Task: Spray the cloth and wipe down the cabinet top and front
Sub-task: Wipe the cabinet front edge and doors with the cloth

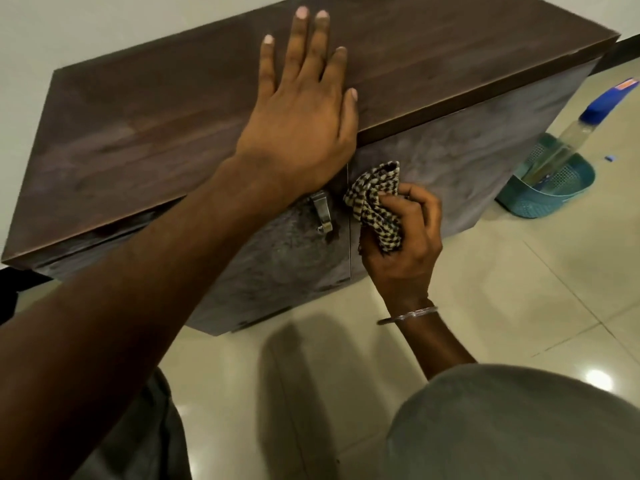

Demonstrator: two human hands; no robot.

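Front-wiping step: right hand point(401, 244) grips the bunched checked cloth point(375, 206) against the grey cabinet front point(450, 161), seemingly touching; left hand point(301, 112) lies flat, empty, on the dark wood top point(156, 126); next, sweep sideways

Floor point(519, 271): glossy cream tiles, catching a bright ceiling reflection.
Basket point(540, 199): teal perforated plastic, standing on the floor at right.
Wall point(69, 26): plain white.
Scrap point(610, 157): small, blue, near the basket.
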